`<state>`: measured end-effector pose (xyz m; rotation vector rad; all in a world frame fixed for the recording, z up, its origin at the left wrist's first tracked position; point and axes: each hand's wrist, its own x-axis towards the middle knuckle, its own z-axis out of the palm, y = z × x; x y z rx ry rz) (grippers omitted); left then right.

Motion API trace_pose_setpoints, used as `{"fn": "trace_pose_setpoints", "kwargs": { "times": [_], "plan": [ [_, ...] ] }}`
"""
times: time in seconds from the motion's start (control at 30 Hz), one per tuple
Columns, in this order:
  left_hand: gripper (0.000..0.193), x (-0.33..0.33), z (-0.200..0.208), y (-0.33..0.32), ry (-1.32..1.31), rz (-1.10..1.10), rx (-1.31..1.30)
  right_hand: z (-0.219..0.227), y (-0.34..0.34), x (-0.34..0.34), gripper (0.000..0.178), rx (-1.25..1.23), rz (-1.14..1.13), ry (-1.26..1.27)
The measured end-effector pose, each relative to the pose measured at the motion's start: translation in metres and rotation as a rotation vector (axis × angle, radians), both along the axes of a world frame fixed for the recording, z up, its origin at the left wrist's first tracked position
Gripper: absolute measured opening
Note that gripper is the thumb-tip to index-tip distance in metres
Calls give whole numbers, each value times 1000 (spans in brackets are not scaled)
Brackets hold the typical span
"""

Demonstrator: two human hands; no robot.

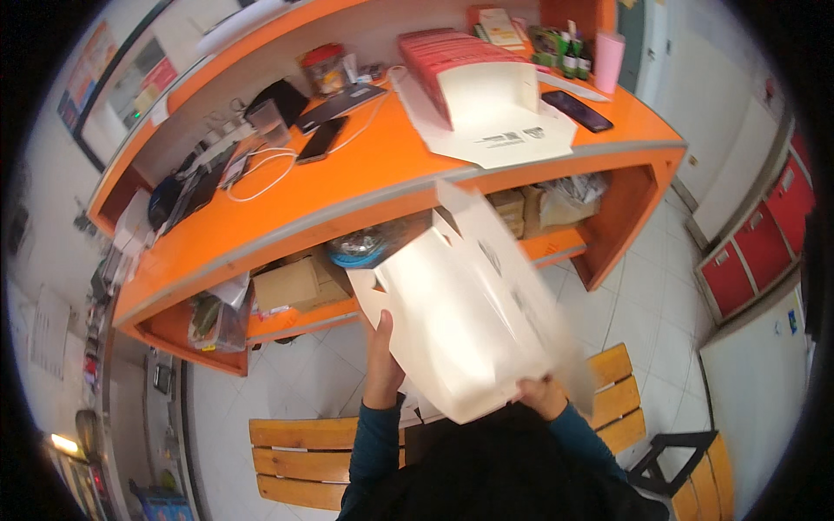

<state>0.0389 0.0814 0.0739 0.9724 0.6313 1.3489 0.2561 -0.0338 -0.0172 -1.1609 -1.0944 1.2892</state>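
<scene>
A partly folded cream cardboard box [460, 304] is held up in front of me, below the desk's front edge. Its flaps stand loose, and the right-hand panel is smeared by motion. My left hand [382, 366] grips the left edge with the thumb on the near face; its other fingers are hidden behind the card. At the lower right corner, my right hand [540, 395] pinches the near edge. On the desk lies a stack of flat red box blanks [447, 65], with a cream blank [504, 143] spread out at its front.
The orange desk [391, 156] carries a phone [323, 139], a second phone [577, 111], a clear cup [270, 122], white cables and a pink tumbler [609, 62]. Shelves beneath hold a brown carton [291, 282] and bags. Wooden slatted seats [304, 460] flank me. Red drawers [756, 234] stand right.
</scene>
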Motion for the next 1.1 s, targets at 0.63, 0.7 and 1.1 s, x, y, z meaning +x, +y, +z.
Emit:
{"fn": "trace_pose_setpoints", "kwargs": {
  "times": [0.63,0.7,1.1],
  "plan": [
    [50,48,-3,-35,303,411,891,92,67,-60,33,265,72,1127],
    [45,54,-5,-39,17,437,621,107,65,-72,29,357,188,1180],
    [43,51,2,-41,801,571,871,90,60,-78,27,354,10,800]
  ]
}}
